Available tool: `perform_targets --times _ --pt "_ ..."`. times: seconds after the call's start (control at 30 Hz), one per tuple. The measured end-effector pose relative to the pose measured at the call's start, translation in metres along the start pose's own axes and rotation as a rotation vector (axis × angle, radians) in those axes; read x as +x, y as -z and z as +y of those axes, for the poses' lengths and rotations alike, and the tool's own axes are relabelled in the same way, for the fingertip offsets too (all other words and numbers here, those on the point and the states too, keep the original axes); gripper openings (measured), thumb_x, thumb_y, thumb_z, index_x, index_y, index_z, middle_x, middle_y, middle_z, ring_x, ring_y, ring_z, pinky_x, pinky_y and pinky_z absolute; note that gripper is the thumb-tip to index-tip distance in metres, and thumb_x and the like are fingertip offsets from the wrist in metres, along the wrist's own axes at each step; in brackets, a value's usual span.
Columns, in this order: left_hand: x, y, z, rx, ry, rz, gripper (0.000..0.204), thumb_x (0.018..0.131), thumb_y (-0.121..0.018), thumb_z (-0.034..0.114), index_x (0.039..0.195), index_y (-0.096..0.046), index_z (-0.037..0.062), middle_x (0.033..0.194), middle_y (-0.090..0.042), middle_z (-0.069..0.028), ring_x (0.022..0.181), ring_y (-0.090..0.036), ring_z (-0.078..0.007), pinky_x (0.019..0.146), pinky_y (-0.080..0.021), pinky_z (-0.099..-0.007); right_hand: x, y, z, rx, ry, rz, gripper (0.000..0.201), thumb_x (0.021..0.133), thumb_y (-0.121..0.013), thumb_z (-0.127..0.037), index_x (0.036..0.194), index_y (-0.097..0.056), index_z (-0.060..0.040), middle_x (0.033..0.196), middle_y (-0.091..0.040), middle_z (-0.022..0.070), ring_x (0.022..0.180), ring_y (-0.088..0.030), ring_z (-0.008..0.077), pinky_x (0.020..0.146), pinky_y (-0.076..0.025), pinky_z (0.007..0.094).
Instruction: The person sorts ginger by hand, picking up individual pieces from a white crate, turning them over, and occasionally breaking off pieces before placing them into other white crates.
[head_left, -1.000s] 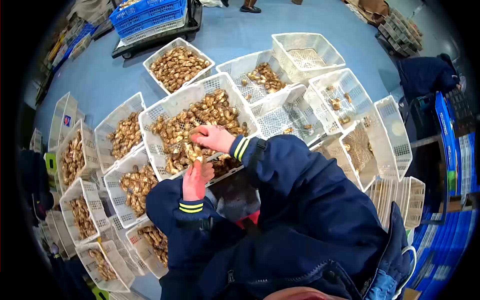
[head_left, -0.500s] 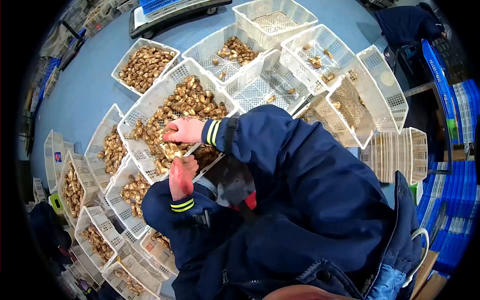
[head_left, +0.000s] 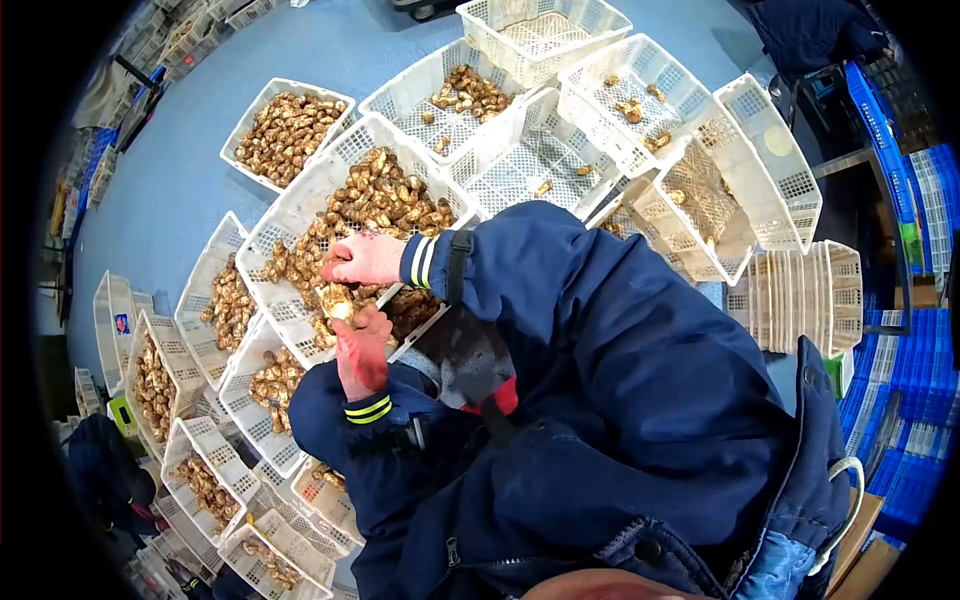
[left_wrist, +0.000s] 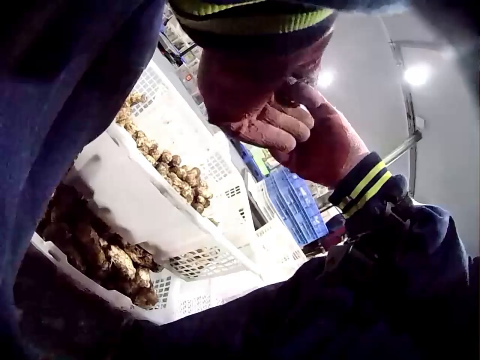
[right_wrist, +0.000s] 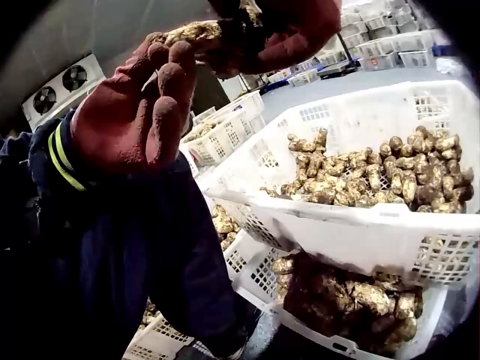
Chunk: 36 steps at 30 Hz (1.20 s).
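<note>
White plastic crates (head_left: 184, 362) of mushrooms stand at the left. Right of them, a larger white crate (head_left: 262, 292) bears a spread heap of mushrooms (head_left: 385, 195); over its near part one mushroom (head_left: 340, 303) is held between both hands. The left hand (head_left: 362, 352) pinches its near end between thumb and fingers; the right hand (head_left: 368, 258) grips the far end with bent fingers. Farther right are sparsely filled crates (head_left: 480, 190), then a nested crate stack (head_left: 800, 300).

Yellow-striped navy sleeve cuff (head_left: 369, 409)
</note>
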<state>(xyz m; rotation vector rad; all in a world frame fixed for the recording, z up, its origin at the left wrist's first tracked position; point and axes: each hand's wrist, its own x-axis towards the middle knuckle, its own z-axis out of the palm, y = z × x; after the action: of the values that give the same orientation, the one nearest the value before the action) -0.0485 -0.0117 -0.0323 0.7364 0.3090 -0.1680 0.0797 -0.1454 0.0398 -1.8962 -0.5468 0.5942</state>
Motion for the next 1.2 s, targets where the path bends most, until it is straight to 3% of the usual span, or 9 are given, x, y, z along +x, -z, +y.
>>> perform_targets --times 0.33,0.4,0.43,0.47,0.53,0.6,0.63,0.67,1.2 --pt "-0.006 -0.016 0.001 0.010 -0.065 -0.016 0.035 0.084 -0.054 0.040 0.079 -0.040 0.0085 0.080 -0.041 -0.0042 0.073 -0.038 -0.0167 0.071 -0.033 -0.0307 0.004 -0.004 0.004 0.076 0.051 -0.008 0.043 0.076 -0.055 -0.044 0.097 -0.061 -0.0081 0.086 -0.063 0.0138 0.081 -0.060 0.0254 0.072 -0.045 0.0345" --pt "0.003 0.010 -0.006 -0.119 -0.019 -0.227 0.034 0.086 -0.050 0.039 0.083 -0.044 0.0055 0.084 -0.047 -0.0069 0.081 -0.043 -0.0209 0.076 -0.037 -0.0357 0.005 -0.008 0.012 0.111 0.178 0.031 0.040 0.078 -0.054 -0.041 0.101 -0.061 -0.0094 0.086 -0.063 0.0110 0.080 -0.060 0.0220 0.074 -0.045 0.0327" --pt "0.004 0.016 -0.005 -0.120 -0.007 -0.319 0.036 0.086 -0.049 0.040 0.086 -0.045 0.0042 0.089 -0.050 -0.0083 0.089 -0.046 -0.0233 0.082 -0.039 -0.0388 -0.003 -0.001 -0.004 0.144 -0.032 -0.074 0.035 0.081 -0.053 -0.031 0.106 -0.058 -0.0056 0.092 -0.064 0.0084 0.085 -0.059 0.0162 0.075 -0.045 0.0295" --pt "-0.007 -0.004 -0.006 -0.046 -0.030 0.054 0.031 0.089 -0.047 0.033 0.084 -0.048 0.0024 0.085 -0.055 -0.0131 0.076 -0.054 -0.0236 0.074 -0.044 -0.0369 0.004 -0.008 0.011 0.215 0.104 -0.033 0.035 0.082 -0.054 -0.030 0.106 -0.058 -0.0048 0.087 -0.063 0.0049 0.076 -0.058 0.0130 0.069 -0.046 0.0276" --pt "0.003 0.012 -0.017 -0.115 -0.133 -0.219 0.024 0.087 -0.052 0.026 0.086 -0.049 0.0021 0.089 -0.059 -0.0148 0.082 -0.058 -0.0253 0.078 -0.047 -0.0391 -0.004 0.000 -0.002 0.146 0.035 -0.046 0.035 0.082 -0.054 -0.028 0.107 -0.057 -0.0032 0.088 -0.064 0.0030 0.075 -0.057 0.0094 0.068 -0.046 0.0257" --pt "-0.009 -0.014 -0.006 0.035 -0.173 -0.090 0.022 0.087 -0.052 0.024 0.084 -0.050 0.0029 0.089 -0.059 -0.0142 0.081 -0.058 -0.0232 0.076 -0.047 -0.0356 0.009 -0.004 0.021 0.088 0.188 0.001 0.031 0.084 -0.051 -0.027 0.106 -0.059 -0.0058 0.095 -0.063 0.0086 0.085 -0.057 0.0128 0.077 -0.045 0.0270" --pt "-0.010 -0.022 -0.003 -0.044 -0.240 -0.253 0.021 0.088 -0.052 0.024 0.084 -0.050 0.0027 0.090 -0.059 -0.0148 0.080 -0.059 -0.0223 0.075 -0.048 -0.0352 -0.001 0.002 0.004 0.265 -0.017 -0.061 0.032 0.086 -0.050 -0.025 0.109 -0.057 -0.0039 0.098 -0.062 0.0066 0.089 -0.056 0.0113 0.079 -0.044 0.0259" --pt "-0.014 -0.026 0.001 0.131 -0.166 -0.059 0.022 0.087 -0.053 0.025 0.085 -0.050 0.0026 0.089 -0.059 -0.0143 0.077 -0.059 -0.0206 0.073 -0.048 -0.0337 0.003 -0.001 0.012 0.339 0.038 -0.058 0.034 0.086 -0.051 -0.024 0.112 -0.055 -0.0026 0.101 -0.061 0.0039 0.089 -0.054 0.0098 0.078 -0.043 0.0247" --pt "-0.011 -0.021 0.004 0.166 -0.202 -0.056 0.032 0.084 -0.055 0.015 0.108 -0.045 -0.0035 0.102 -0.058 -0.0153 0.088 -0.059 -0.0227 0.080 -0.046 -0.0309 0.010 -0.004 0.019 0.852 -0.030 -0.106 0.043 0.085 -0.053 -0.023 0.120 -0.046 0.0002 0.114 -0.053 0.0052 0.100 -0.050 0.0136 0.086 -0.041 0.0302"
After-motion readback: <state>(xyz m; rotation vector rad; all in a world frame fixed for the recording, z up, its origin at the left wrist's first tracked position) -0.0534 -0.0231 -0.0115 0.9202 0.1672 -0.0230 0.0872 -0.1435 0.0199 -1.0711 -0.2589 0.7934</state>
